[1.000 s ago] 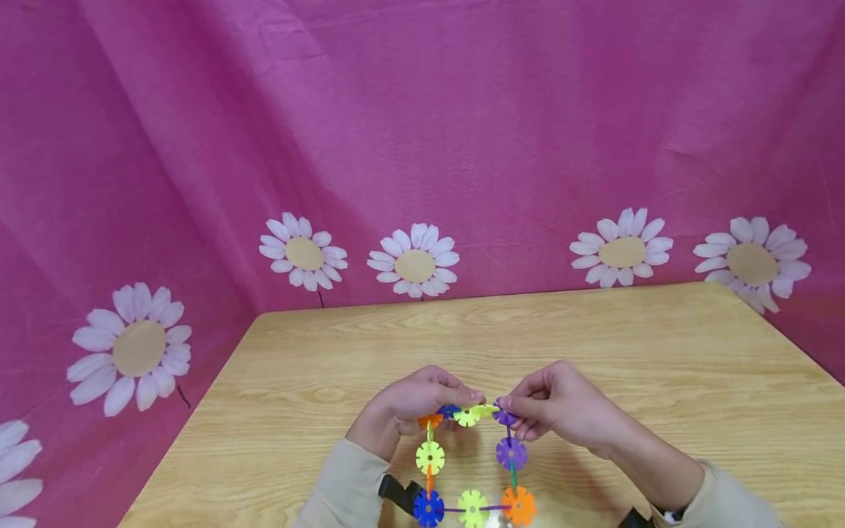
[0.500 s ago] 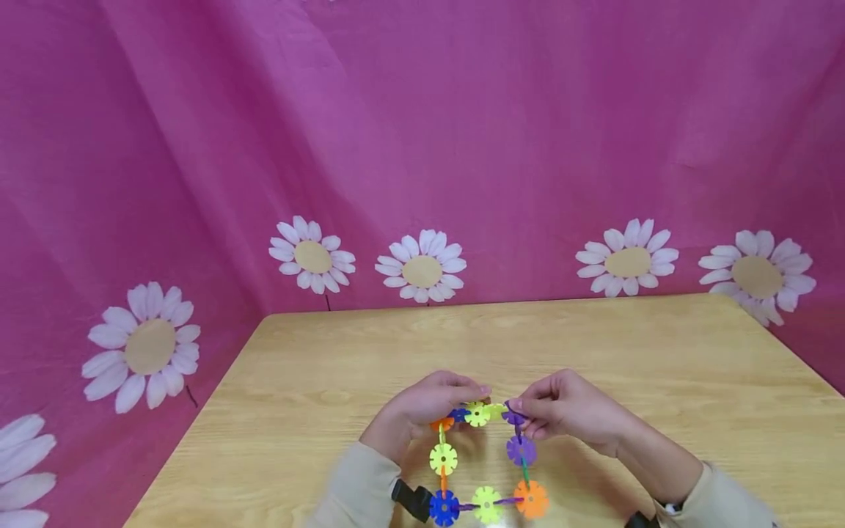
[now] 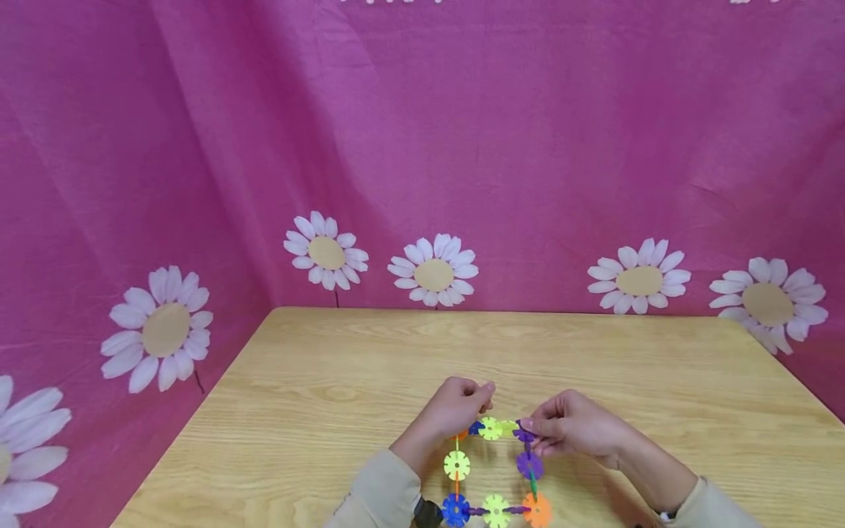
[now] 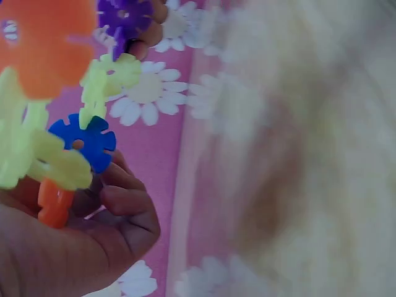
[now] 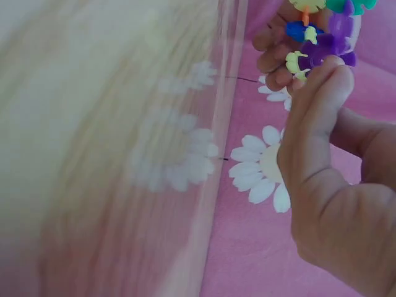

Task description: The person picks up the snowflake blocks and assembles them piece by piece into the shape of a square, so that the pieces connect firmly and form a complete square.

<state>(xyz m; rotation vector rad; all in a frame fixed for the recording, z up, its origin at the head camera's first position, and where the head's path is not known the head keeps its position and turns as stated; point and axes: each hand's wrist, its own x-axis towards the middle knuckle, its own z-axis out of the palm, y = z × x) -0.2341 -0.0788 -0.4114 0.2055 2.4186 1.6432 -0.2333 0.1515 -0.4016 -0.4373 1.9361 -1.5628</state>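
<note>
Notched plastic snowflake discs are joined into a square ring above the table. Its lower side has a blue disc (image 3: 455,509), a yellow disc (image 3: 496,510) and an orange disc (image 3: 538,510). At the upper right corner, my right hand (image 3: 581,425) pinches a purple disc (image 3: 524,434) between thumb and fingers. My left hand (image 3: 454,408) is over the upper left corner with curled fingers, the thumb beside the index finger, and I see nothing in its grip. The left wrist view shows a blue disc (image 4: 86,142) and an orange disc (image 4: 55,201) before those fingers.
A wood-grain table (image 3: 370,359) spreads beneath both hands. Behind it and at the left hangs a pink cloth (image 3: 515,161) printed with white daisies. Dark wrist straps show at the sleeve ends.
My left hand has come off the ring's top side and lifted a little, its fingers now drawn in. My right hand keeps its pinch. The head view has shifted slightly.
</note>
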